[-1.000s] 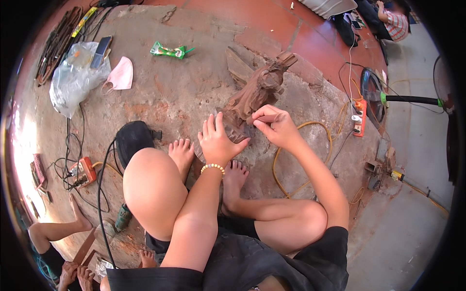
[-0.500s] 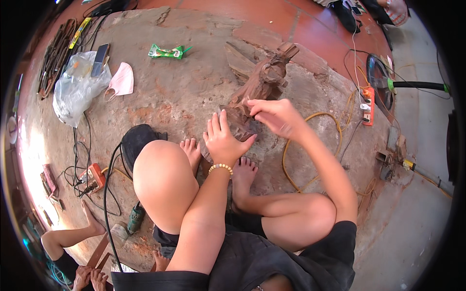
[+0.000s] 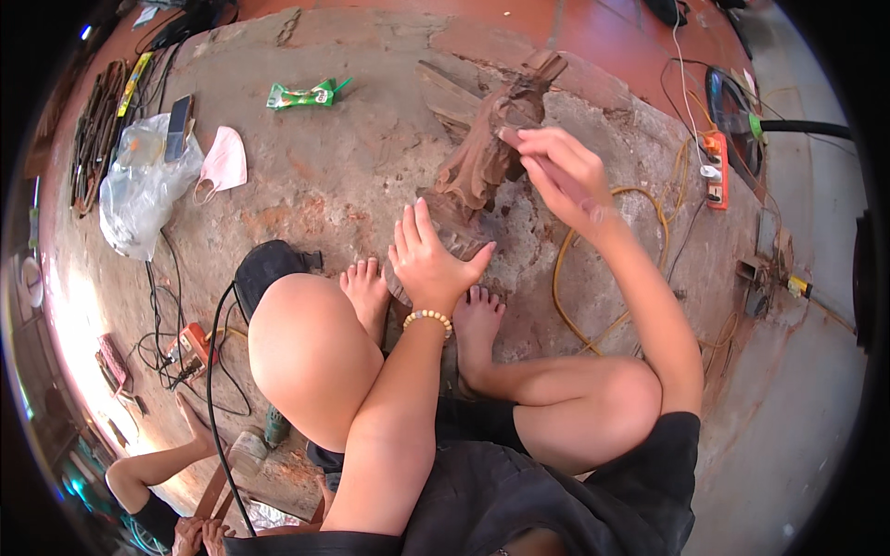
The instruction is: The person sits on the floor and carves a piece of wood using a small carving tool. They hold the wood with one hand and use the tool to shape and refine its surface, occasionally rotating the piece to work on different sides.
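Note:
A brown wood carving (image 3: 484,153) with a gnarled, carved surface lies on the worn ground in front of my feet, its narrow end pointing away to the right. My left hand (image 3: 430,264), with a beaded bracelet at the wrist, rests on its near end, fingers stretched and thumb spread. Over the carving's right side, my right hand (image 3: 575,171) is closed round a flat reddish-brown strip (image 3: 562,183). The strip's front tip is close to the wood; whether it touches I cannot tell. What the strip is made of is unclear.
A green packet (image 3: 306,95), a pink mask (image 3: 222,162) and a clear plastic bag (image 3: 144,199) with a phone (image 3: 179,128) lie left. Orange power strips (image 3: 716,171) and cables lie on both sides. Another person's hands (image 3: 199,535) show at lower left, near a green power tool (image 3: 276,426).
My right hand has moved away and to the right along the carving, and the strip in it now shows clearly. My left hand stays on the near end. The whole view has shifted slightly.

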`<state>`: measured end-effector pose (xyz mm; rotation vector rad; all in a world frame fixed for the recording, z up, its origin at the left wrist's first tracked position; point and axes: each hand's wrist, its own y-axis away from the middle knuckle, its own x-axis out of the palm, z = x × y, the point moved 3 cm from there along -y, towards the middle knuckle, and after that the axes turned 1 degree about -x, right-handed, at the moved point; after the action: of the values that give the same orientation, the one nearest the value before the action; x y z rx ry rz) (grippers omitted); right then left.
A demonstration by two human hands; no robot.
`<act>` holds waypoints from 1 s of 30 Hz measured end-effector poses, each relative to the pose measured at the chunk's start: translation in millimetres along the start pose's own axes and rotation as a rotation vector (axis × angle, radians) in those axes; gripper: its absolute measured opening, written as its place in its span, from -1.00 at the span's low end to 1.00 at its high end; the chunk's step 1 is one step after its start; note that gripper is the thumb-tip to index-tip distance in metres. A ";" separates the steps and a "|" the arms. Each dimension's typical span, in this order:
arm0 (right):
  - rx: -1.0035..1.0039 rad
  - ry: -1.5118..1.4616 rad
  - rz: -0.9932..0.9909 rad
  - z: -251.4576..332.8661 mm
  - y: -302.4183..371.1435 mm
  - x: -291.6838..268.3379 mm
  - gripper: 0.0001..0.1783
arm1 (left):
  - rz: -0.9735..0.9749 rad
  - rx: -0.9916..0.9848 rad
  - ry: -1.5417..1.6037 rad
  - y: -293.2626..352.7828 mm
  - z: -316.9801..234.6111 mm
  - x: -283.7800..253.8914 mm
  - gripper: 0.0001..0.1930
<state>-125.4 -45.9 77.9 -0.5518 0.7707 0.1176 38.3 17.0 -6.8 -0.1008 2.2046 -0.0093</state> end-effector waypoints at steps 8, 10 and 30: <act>0.030 -0.030 0.136 -6.8 30.7 10.8 -0.84 | -0.013 0.020 -0.010 2.2 1.1 0.0 -0.06; -0.008 0.033 0.145 -9.0 16.2 11.9 -0.85 | -0.024 0.032 -0.015 -1.5 -0.9 -0.2 -0.06; -0.023 0.054 0.168 -6.1 26.8 32.5 -0.84 | -0.025 0.087 -0.023 -0.6 0.1 4.4 -0.06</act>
<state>-113.8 -29.3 40.4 -0.5128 0.8690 0.2681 35.8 16.2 -10.4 -0.0790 2.1764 -0.1175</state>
